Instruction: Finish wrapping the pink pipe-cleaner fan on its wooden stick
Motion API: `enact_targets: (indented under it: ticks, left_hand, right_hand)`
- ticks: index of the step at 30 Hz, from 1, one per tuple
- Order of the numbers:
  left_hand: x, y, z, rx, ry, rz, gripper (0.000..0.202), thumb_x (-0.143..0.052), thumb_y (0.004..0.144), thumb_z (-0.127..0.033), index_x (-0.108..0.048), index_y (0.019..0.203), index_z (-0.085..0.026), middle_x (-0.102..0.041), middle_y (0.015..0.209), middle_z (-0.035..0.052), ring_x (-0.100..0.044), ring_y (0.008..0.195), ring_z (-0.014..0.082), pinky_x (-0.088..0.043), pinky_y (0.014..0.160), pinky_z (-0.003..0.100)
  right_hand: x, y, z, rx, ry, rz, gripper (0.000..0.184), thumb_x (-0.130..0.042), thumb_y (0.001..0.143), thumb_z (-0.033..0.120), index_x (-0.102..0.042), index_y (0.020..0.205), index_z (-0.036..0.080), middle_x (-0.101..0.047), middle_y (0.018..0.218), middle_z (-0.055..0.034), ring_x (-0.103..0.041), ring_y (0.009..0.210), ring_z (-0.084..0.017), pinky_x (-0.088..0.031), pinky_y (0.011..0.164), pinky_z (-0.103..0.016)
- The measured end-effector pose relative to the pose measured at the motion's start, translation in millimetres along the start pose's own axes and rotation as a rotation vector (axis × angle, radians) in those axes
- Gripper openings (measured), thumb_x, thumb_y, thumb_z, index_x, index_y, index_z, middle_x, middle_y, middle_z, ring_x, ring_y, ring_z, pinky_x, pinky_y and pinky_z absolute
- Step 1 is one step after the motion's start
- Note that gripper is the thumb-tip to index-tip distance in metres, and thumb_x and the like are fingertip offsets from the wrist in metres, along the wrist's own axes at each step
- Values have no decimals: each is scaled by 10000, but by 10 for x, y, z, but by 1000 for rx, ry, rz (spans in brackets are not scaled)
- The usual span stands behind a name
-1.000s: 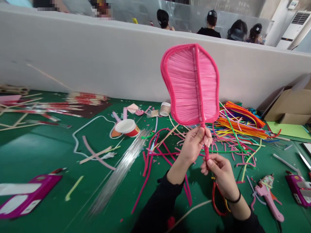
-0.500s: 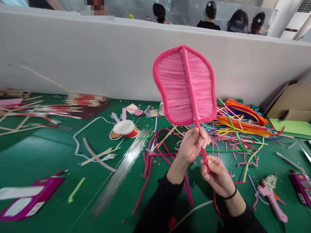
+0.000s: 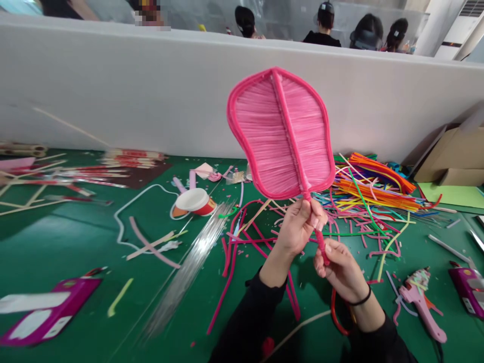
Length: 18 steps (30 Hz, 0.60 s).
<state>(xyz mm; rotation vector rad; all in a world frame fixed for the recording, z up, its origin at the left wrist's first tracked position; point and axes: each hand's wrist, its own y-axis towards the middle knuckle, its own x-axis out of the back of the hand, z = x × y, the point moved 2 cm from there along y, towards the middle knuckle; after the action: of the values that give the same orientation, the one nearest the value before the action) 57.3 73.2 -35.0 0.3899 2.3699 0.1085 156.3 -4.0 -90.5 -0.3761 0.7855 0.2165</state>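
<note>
A pink hand fan point(image 3: 260, 126) made of fuzzy stems is held up above the table, its face toward me and tilted a little left. Darker pink stems form its rim and the rib down its middle. My left hand point(image 3: 298, 224) is closed round the upper part of the handle, just under the fan's face. Lower down, my right hand point(image 3: 338, 264) grips the wrapped lower end of the handle between thumb and fingers. Parts of the handle are hidden by the fingers.
On the green table point(image 3: 159, 292) lie loose pink stems point(image 3: 223, 307), a bundle of coloured stems point(image 3: 381, 191), thin wires point(image 3: 189, 262), a paper cup point(image 3: 194, 201), a pink glue gun point(image 3: 421, 305) and a purple device point(image 3: 53, 307). A white partition point(image 3: 151, 91) stands behind; people sit beyond it.
The fan's face has tipped slightly to the left. My right hand has shifted a little right with the handle's lower end; both hands keep their hold.
</note>
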Motion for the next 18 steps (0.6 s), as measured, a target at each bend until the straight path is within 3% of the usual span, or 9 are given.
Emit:
enact_targets:
  ticks: [3, 6, 10, 14, 16, 18]
  left_hand:
    - [16, -15, -13, 10, -36, 33, 422, -786, 793, -520, -635, 646, -154, -402, 450, -69, -451, 427, 76, -408, 521, 227]
    - [54, -28, -34, 54, 39, 32, 384, -779, 799, -521, -680, 751, -153, -542, 524, -35, -553, 489, 109, -474, 555, 250]
    - [116, -19, -23, 142, 147, -79, 402, -786, 783, -529, -669, 828, -148, -667, 679, 11, -615, 560, 133, -516, 584, 267]
    - [179, -7, 26, 149, 245, -180, 398, -781, 786, -507, -612, 736, -151, -644, 670, 3, -577, 538, 110, -497, 549, 239]
    - [207, -27, 34, 134, 295, -185, 409, -763, 799, -511, -596, 698, -152, -606, 646, -13, -539, 506, 89, -458, 506, 215]
    - [234, -77, 23, 139, 329, -179, 414, -756, 810, -506, -604, 678, -144, -578, 622, -20, -502, 471, 72, -401, 460, 196]
  right_hand:
    - [-42, 11, -70, 10, 63, 21, 350, -868, 704, 444, -670, 701, 156, -621, 540, 19, -500, 463, -69, -404, 465, -183]
    - [-50, 25, -137, 81, 14, -10, 352, -850, 725, 463, -671, 733, 160, -617, 549, 23, -505, 479, -69, -406, 488, -187]
    - [68, 70, -154, 257, -261, -157, 358, -780, 788, 521, -668, 781, 180, -652, 610, 14, -581, 552, -104, -488, 570, -231]
    - [213, 160, -182, 271, -370, -185, 339, -755, 811, 515, -693, 808, 181, -704, 670, -13, -656, 622, -138, -548, 647, -271]
    - [261, 186, -185, 274, -387, -180, 317, -783, 793, 476, -713, 917, 193, -754, 819, -45, -707, 756, -167, -574, 733, -295]
    - [295, 181, -149, 299, -380, -189, 413, -819, 766, 429, -687, 1102, 228, -756, 1066, -75, -721, 917, -189, -580, 823, -320]
